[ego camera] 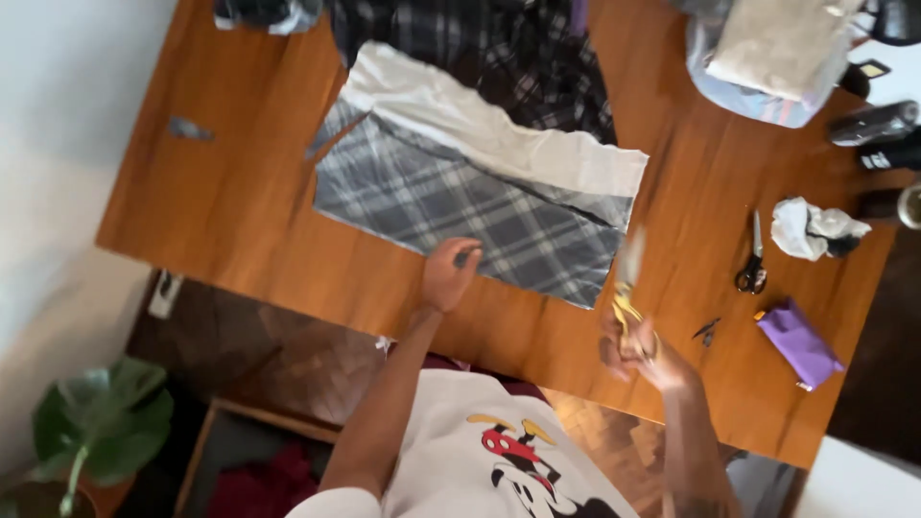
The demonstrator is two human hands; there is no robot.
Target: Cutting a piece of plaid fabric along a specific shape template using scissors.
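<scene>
A grey plaid fabric piece (460,206) lies flat on the wooden table (249,201), with a white fabric strip (499,134) along its far edge. My left hand (448,273) rests at the near edge of the plaid fabric, fingers curled, holding nothing I can make out. My right hand (633,347) is raised near the table's front edge and grips yellow-handled scissors (628,288), blurred by motion, blades pointing toward the fabric's right corner.
Dark plaid cloth (518,48) is piled at the far side. Small black scissors (754,259), a crumpled white cloth (811,228), a purple packet (799,342) and a small clip (707,331) lie at right. A bundle (767,53) and dark bottles (878,125) sit far right. A plant (96,422) stands on the floor.
</scene>
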